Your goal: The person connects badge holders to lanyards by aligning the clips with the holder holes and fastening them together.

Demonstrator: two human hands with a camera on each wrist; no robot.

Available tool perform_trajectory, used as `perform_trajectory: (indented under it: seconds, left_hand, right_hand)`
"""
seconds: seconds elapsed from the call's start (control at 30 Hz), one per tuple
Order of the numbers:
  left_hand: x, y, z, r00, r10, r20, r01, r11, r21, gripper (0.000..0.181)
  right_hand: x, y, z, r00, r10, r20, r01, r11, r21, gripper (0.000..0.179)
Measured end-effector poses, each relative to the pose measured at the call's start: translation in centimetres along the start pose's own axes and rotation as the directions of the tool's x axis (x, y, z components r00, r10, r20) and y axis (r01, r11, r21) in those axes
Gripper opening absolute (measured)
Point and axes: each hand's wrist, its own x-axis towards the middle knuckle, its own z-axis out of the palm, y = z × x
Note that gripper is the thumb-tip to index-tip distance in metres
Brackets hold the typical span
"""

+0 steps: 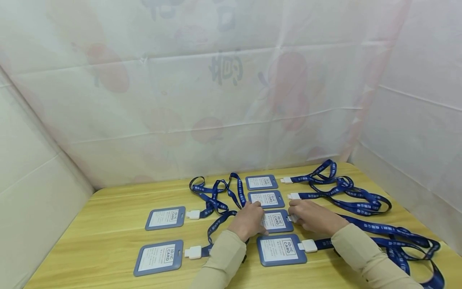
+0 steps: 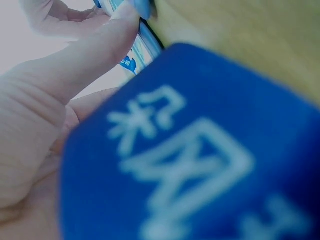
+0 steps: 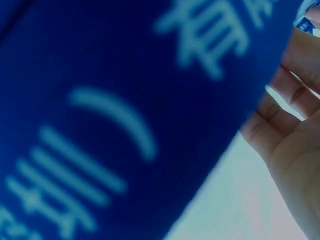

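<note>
Pale, faintly patterned cloth walls (image 1: 173,92) closed in the yellow wood-grained desk (image 1: 108,224). Along its right part, flat dark-blue fabric lanyards with white lettering (image 1: 390,229) trailed off to the right in loose loops, perhaps turned that way so the straps stayed off the cards; two more bundles (image 1: 216,200) lay left of the middle.

The left hand (image 1: 249,220) was bent around the left end of one holder, thumb by its near edge, apparently to steady it. The right hand (image 1: 312,216) faced it from the right with fingers curled in, seemingly pinching the clip there — though how tightly I could not tell, since a blurred blue lettered band (image 3: 115,125) covered much of the right wrist view.

That holder, a blue-grey rectangular card holder with a white printed insert (image 1: 278,220), lay flat between the hands, third from the far end in a right-hand column of four, its slotted end toward the right hand. It looked clean and smooth-framed, with rounded corners and "ID/IC CARD" boxed in dark print. Two matching left-hand holders (image 1: 166,218) lay likewise, slots to the right — a shared direction that probably kept each beside its strap.

Smallest was the white clip (image 1: 293,218), partly hidden by the right fingers; whether it was hooked through the slot could not be seen.
</note>
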Motion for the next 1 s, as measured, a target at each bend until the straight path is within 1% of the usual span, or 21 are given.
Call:
perform_trajectory:
  seconds: [0.2, 0.43, 0.63, 1.0]
  left_hand:
    - [0.01, -0.02, 0.06, 1.000, -0.002, -0.007, 0.002, 1.000, 0.001, 0.043]
    - [-0.02, 0.01, 0.10, 1.000, 0.012, -0.022, -0.011, 1.000, 0.015, 0.044]
    - [-0.12, 0.05, 0.04, 0.999, 0.022, -0.031, -0.022, 1.000, 0.007, 0.044]
    - [-0.09, 0.01, -0.08, 0.999, 0.025, -0.045, -0.025, 1.000, -0.008, 0.042]
  right_hand:
    - [0.03, -0.05, -0.05, 1.000, 0.001, 0.000, -0.001, 1.000, 0.005, 0.016]
    - [-0.01, -0.06, -0.12, 1.000, 0.005, 0.006, -0.005, 1.000, 0.007, 0.016]
    - [-0.04, -0.02, -0.02, 1.000, 0.019, 0.012, -0.019, 1.000, 0.002, 0.015]
    - [0.13, -0.21, -0.17, 1.000, 0.008, 0.012, -0.008, 1.000, -0.002, 0.014]
